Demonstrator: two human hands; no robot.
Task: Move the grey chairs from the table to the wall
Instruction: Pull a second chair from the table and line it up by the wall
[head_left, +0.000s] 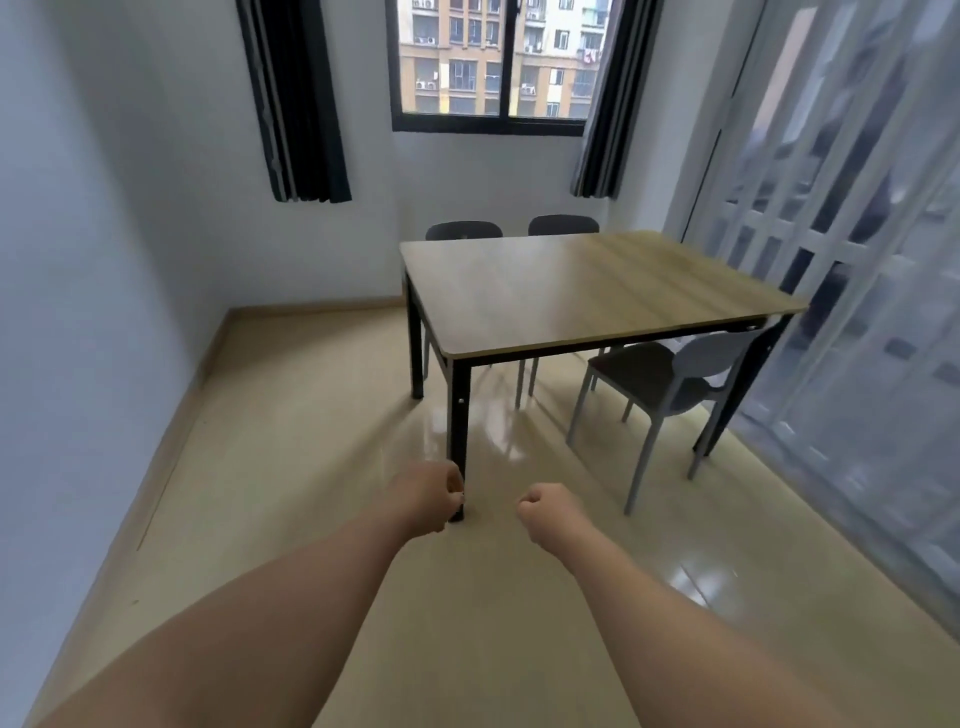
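A wooden table (587, 291) with black legs stands ahead, towards the right. One grey chair (670, 384) is tucked under its near right side, backrest facing me. Two more grey chairs sit at the far side under the window, the left one (464, 230) and the right one (563, 225); only their backrests and some legs show. My left hand (428, 493) and my right hand (545, 512) are stretched out in front of me, both fisted and holding nothing, well short of the table's near corner leg.
A white wall (104, 260) runs along the left with bare tiled floor (291, 415) beside it. A window with dark curtains (296, 98) is at the back. A glass folding partition (857, 291) closes the right side, close to the table.
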